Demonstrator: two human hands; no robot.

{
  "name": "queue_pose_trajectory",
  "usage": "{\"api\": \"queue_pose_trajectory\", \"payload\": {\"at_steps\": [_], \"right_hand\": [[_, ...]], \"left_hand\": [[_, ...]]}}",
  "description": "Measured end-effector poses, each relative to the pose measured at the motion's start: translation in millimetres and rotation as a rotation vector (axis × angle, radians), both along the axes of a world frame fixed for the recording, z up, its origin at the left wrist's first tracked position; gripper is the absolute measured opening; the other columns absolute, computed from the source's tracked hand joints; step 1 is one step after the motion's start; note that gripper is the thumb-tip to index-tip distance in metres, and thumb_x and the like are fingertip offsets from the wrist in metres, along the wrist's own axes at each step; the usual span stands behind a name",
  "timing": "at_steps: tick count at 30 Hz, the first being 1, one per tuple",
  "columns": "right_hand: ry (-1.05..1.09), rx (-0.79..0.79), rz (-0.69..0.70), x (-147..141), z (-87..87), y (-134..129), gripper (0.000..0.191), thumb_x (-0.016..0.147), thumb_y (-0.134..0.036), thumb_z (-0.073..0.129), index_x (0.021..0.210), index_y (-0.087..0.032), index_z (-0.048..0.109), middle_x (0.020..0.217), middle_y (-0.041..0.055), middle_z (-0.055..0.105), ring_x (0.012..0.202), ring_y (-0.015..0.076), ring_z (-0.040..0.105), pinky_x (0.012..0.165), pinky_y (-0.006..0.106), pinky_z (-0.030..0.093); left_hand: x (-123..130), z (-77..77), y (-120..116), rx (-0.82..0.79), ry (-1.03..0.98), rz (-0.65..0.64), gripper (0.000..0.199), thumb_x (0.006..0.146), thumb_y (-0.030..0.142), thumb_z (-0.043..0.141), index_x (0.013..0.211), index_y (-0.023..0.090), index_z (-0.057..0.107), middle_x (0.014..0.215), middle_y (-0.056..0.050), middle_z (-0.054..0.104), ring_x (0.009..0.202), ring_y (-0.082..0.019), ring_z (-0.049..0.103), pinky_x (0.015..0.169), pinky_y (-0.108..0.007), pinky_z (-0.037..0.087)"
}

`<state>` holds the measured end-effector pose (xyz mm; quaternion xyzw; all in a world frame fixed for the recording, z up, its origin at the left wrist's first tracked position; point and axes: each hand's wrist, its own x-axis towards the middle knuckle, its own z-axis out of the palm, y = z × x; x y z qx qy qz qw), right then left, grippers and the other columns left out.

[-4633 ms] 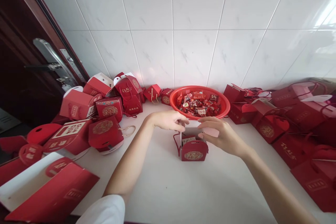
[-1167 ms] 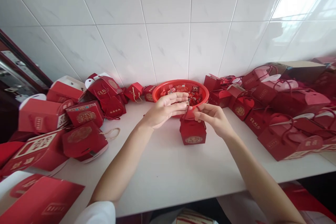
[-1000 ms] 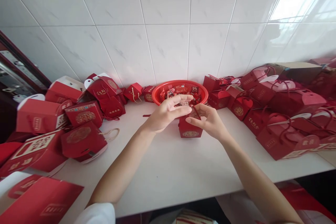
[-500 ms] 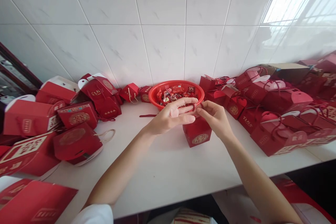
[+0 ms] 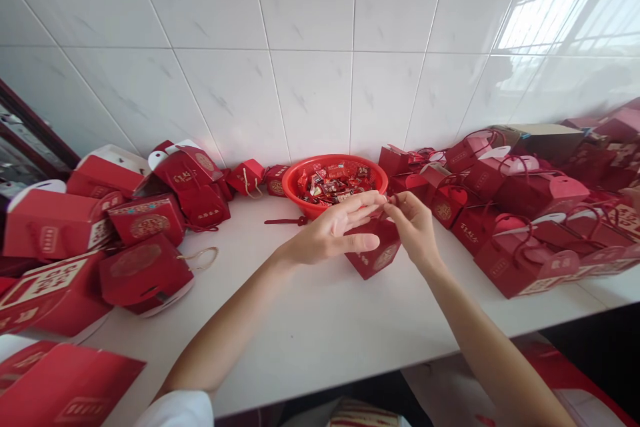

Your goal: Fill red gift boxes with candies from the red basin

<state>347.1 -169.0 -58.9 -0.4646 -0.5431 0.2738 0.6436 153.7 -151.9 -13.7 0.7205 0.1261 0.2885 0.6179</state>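
Note:
A small red gift box [image 5: 367, 257] with a gold emblem stands on the white table in front of me, one corner toward me. My left hand [image 5: 337, 232] is over its top left side, fingers stretched out flat and thumb apart. At the top of the box, my right hand [image 5: 414, 223] pinches a dark red cord [image 5: 393, 200] between thumb and fingers. The box's top is partly hidden by both hands. Just behind them sits a red plastic basket [image 5: 295, 203] full of wrapped sweets [image 5: 330, 187].
A dark red strap [image 5: 281, 221] lies left of the basket. Several red gift boxes [image 5: 147, 273] crowd the left side, some with cord handles. More red boxes [image 5: 525, 260] are heaped on the right. A tiled wall [image 5: 310, 100] closes off the back.
The gift box has turned, so a second side with gold lettering shows. Both hands have shifted slightly right, the right one still pinching at the box's top.

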Motion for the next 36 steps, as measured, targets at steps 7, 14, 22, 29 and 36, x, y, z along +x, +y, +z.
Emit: {"api": "queue_pose_trajectory", "payload": {"at_steps": [7,14,22,29,36], "right_hand": [[0.085,0.000,-0.179,61.6,-9.3,45.0,0.021,0.075,-0.038,0.067,0.076,-0.023,0.051,0.070,0.0001,0.065,0.072,0.0192,0.066,0.071,0.033,0.052],[0.079,-0.040,-0.410,114.2,-23.6,87.4,0.011,0.063,-0.028,0.060,0.065,-0.022,0.050,0.064,0.0000,0.063,0.067,0.0182,0.061,0.071,0.032,0.049],[-0.392,-0.151,-0.651,126.5,-21.9,84.0,0.022,0.070,-0.038,0.065,0.081,-0.020,0.059,0.087,0.0106,0.067,0.086,0.0278,0.061,0.085,0.042,0.047],[-0.929,-0.078,-0.443,85.7,-46.9,45.6,0.020,0.086,-0.027,0.050,0.094,-0.019,0.066,0.097,0.0124,0.067,0.088,0.0253,0.061,0.081,0.035,0.045],[-1.154,-0.417,-0.287,69.7,-63.4,58.6,0.025,0.087,-0.018,0.049,0.099,-0.016,0.070,0.107,0.0148,0.070,0.095,0.0270,0.065,0.080,0.035,0.040]], "left_hand": [[-3.5,1.1,6.1,0.033,0.055,0.093,0.058,0.083,0.035,0.076,0.138,0.030,0.056,0.156,-0.009,0.043,0.141,-0.034,0.044,0.111,-0.047,0.042],[-6.0,2.3,11.3,0.021,0.070,0.144,0.053,0.083,0.033,0.075,0.133,0.028,0.060,0.154,-0.010,0.044,0.132,-0.033,0.052,0.102,-0.044,0.049],[-8.1,1.9,14.0,0.036,0.092,0.158,0.050,0.084,0.032,0.074,0.131,0.028,0.060,0.154,-0.010,0.045,0.128,-0.030,0.056,0.099,-0.041,0.049],[-5.7,-0.3,18.1,0.042,0.096,0.171,0.049,0.084,0.031,0.073,0.131,0.026,0.061,0.151,-0.011,0.048,0.125,-0.029,0.058,0.100,-0.042,0.050],[-6.6,-0.8,16.2,0.048,0.128,0.169,0.052,0.083,0.033,0.074,0.133,0.028,0.061,0.150,-0.010,0.049,0.122,-0.029,0.060,0.101,-0.045,0.050]]}}
